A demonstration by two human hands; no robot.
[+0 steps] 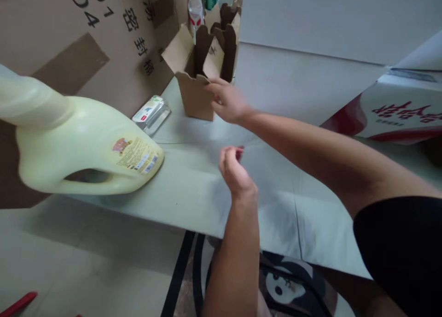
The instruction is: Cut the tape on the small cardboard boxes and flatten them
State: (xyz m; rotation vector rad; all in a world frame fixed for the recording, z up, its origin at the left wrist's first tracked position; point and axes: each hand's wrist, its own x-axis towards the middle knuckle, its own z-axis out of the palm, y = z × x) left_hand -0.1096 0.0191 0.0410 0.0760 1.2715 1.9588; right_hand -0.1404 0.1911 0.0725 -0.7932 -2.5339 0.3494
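My right hand (228, 100) is at the near right corner of an open brown cardboard box (196, 96), its fingertips at or against the rim. Its fingers are bent but apart, and nothing shows between them. The box's flaps stand up, and its inside is mostly hidden from me. Lower down, my left hand (236, 172) hovers over the pale tabletop (193, 188), fingers curled inward. A small dark red bit shows at its fingertips, too little to name.
Left of the box lies a clear plastic pack (152, 114) with a white and green label. A large pale yellow jug (93, 142) juts in from the left, before a big printed carton (113, 36). Bottles (195, 8) stand behind the box; a red and white carton (397, 107) is at right.
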